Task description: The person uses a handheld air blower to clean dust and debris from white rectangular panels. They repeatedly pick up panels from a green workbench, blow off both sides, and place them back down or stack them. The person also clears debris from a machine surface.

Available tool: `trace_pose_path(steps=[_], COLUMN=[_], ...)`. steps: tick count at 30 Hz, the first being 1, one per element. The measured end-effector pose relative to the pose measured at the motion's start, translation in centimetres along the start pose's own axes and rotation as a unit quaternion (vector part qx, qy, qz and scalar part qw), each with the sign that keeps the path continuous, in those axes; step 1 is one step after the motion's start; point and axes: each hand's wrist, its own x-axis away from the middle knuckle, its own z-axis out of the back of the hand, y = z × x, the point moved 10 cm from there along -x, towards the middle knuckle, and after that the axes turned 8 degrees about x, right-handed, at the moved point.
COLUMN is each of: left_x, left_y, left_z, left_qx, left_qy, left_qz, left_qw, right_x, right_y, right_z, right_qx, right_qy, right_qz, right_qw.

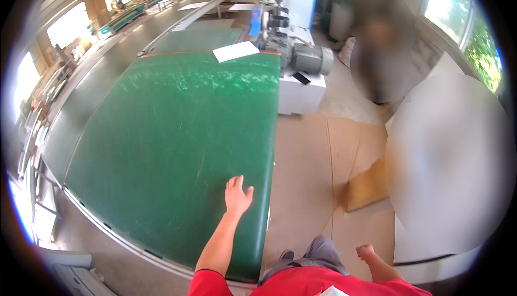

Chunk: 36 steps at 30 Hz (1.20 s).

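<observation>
My left hand is over the near right part of a wide green conveyor belt, palm down. Its fingers are stretched out with the thumb apart, and it holds nothing; whether it touches the belt I cannot tell. Down by my right side, clear of the belt, my right hand has its fingers curled in, with nothing visible in them. A white rectangular sheet lies across the belt's far edge.
Beyond the belt's far right corner stands a grey motor, with a black phone-like object on the white casing. Brown cardboard covers the floor at right, beside a tan block. Blurred patches hide the far right.
</observation>
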Motion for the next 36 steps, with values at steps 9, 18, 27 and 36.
trace_pose_path(steps=[9,18,27,36], left_x=[-20.7,-39.5,-71.9,-82.8], left_y=[-9.1,-21.1,-39.0,-44.3], left_z=[-9.9,-16.0,-24.2,-26.8], left_qx=[-0.173,-0.228,-0.171,-0.182], left_qy=[0.073,0.185,0.210,0.236], left_qz=[0.151,0.310,0.273,0.315], left_qw=[0.971,0.904,0.923,0.901], right_x=[-26.3,-29.4,-37.3,-36.8], right_y=[-44.2,-109.1,-154.7,-162.3], right_z=[20.0,21.8,7.8,-1.2], right_qx=[0.113,0.105,0.223,0.195], right_qy=[0.153,0.070,0.116,0.119], right_qz=[0.315,0.660,0.737,0.768], right_qw=[0.930,0.740,0.628,0.598])
